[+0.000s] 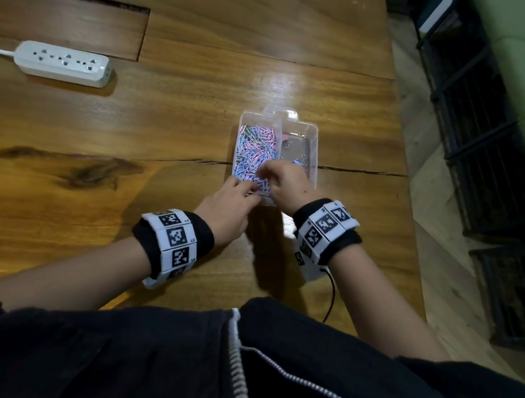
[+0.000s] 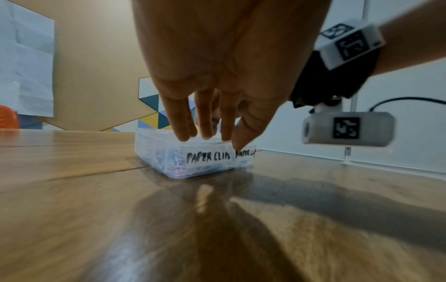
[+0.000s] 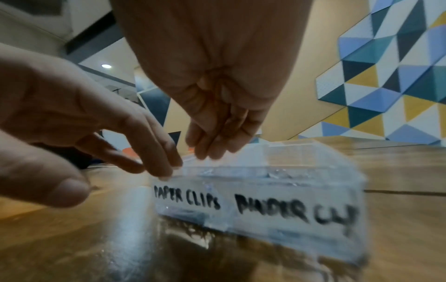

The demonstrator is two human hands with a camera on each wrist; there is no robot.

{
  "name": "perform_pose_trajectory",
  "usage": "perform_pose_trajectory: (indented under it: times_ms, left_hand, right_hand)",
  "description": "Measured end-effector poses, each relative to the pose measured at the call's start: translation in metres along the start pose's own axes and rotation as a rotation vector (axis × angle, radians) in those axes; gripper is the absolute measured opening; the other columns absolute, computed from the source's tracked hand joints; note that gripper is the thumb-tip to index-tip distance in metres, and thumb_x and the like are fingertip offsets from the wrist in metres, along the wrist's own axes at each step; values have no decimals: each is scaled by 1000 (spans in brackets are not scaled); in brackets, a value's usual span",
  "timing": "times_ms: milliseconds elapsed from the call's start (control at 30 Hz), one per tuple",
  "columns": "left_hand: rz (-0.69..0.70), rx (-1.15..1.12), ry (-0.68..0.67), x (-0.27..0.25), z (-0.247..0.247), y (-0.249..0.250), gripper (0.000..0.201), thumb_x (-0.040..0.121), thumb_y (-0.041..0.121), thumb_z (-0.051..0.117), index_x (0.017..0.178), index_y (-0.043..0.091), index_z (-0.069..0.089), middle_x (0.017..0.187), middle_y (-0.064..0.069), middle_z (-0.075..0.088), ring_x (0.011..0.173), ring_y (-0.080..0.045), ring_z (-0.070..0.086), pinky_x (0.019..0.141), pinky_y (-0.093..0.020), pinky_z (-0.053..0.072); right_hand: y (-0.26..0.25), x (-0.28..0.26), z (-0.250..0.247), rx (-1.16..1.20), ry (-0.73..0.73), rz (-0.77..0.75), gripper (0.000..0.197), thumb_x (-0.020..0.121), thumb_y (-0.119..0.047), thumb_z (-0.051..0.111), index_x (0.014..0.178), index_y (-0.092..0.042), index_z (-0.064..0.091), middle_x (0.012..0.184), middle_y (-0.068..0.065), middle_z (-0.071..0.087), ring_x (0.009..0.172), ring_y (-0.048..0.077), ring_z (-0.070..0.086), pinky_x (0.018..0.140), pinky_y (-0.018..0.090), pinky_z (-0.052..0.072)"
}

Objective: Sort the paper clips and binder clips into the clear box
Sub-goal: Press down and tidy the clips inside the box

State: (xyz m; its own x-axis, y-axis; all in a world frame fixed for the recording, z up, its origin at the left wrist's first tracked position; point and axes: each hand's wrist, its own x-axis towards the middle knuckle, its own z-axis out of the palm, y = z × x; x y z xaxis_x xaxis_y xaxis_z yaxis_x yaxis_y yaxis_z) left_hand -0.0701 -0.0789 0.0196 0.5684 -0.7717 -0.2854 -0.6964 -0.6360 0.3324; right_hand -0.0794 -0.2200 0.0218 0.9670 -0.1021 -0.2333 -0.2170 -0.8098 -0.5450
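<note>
Clear box point(image 1: 312, 144) sits on wooden table point(image 1: 161, 133), open, two compartments. L compartment packed w/ pastel paper clips point(image 1: 255, 149); R compartment holds a few binder clips point(image 1: 300, 163). Front wall labelled "PAPER CLIPS" point(image 2: 208, 156) and "BINDER CLIPS" point(image 3: 294, 209).

Left hand point(image 1: 230, 209) at box's near-left corner, fingers point(image 2: 179, 122) straight, pointing down, tips on the near rim above the paper-clip side; not grasping anything.

Right hand point(image 1: 286, 182) over near end of box, fingers point(image 3: 217, 141) relaxed, hanging down, tips just above the rim near the divider. Nothing visibly pinched; frames blurred.

White power strip point(image 1: 63, 63) far left on table, well apart.
</note>
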Motion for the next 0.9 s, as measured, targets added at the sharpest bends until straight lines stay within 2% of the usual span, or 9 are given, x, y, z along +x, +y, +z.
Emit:
perform_pose_trajectory:
  times_ms: [100, 200, 400, 467, 533, 600, 667, 767, 900]
  left_hand:
    - [18, -34, -36, -9, 2, -3, 45, 90, 15, 46, 135, 16, 43, 146, -6, 31, 131, -24, 26, 108, -34, 32]
    - [49, -100, -64, -17, 1, -13, 46, 90, 16, 47, 136, 20, 43, 145, -2, 33, 131, -22, 25, 109, -33, 27]
    - [123, -140, -76, -30, 4, -29, 43, 91, 15, 47, 133, 22, 49, 142, -1, 37, 129, -20, 27, 107, -30, 29]
    - [143, -139, -69, -35, 6, -33, 41, 90, 15, 48, 131, 21, 51, 141, -3, 38, 129, -22, 28, 107, -31, 29]
    - [163, -128, -43, -38, 8, -34, 40, 89, 14, 50, 128, 17, 55, 139, -7, 41, 128, -25, 30, 108, -36, 32]
    - [172, -110, -41, -42, 10, -35, 40, 89, 15, 50, 129, 17, 54, 139, -8, 41, 128, -26, 31, 107, -37, 34]
    - [174, -82, -52, -43, 12, -35, 43, 90, 18, 48, 133, 21, 50, 141, -5, 38, 130, -24, 28, 107, -33, 32]
    - [182, -82, -56, -43, 12, -36, 43, 91, 17, 48, 134, 21, 48, 143, -4, 36, 130, -22, 29, 106, -31, 34]
    - [138, -214, 96, -41, 7, -39, 36, 87, 9, 54, 122, 12, 58, 131, -11, 48, 120, -24, 42, 96, -28, 40]
  right_hand:
    - [-11, 11, 1, -241, -239, 19, 26, 84, -9, 49, 102, -16, 66, 109, 3, 67, 108, 21, 56, 104, 40, 33]
    - [-14, 18, -6, -220, -265, 50, 37, 82, -1, 43, 102, -21, 67, 111, -3, 66, 111, 17, 54, 109, 49, 25]
    - [-5, 18, -10, 115, -153, 146, 55, 80, 9, 36, 115, -26, 60, 131, 2, 55, 113, 19, 55, 89, 35, 48]
    - [-10, 7, 0, 75, -229, 65, 51, 79, 9, 38, 110, -23, 63, 120, -2, 63, 109, 11, 55, 100, 43, 38]
    - [-18, -8, 14, -148, -361, -63, 33, 85, -5, 44, 107, -21, 64, 109, -3, 68, 106, 10, 57, 112, 58, 7]
    - [-19, -14, 21, -335, -394, -132, 24, 90, -21, 45, 107, -22, 62, 104, -2, 69, 107, 15, 58, 111, 58, -8]
    - [-15, -10, 19, -255, -364, -58, 34, 88, -8, 43, 113, -24, 60, 111, -2, 67, 113, 16, 55, 112, 56, -3]
    - [-10, 2, 9, 25, -172, 77, 57, 79, 10, 37, 116, -27, 58, 113, 0, 64, 117, 21, 53, 110, 56, 21]
    - [-16, 5, 9, -148, -173, 87, 51, 87, 1, 39, 128, -29, 48, 145, -8, 39, 136, 20, 30, 110, 61, -4]
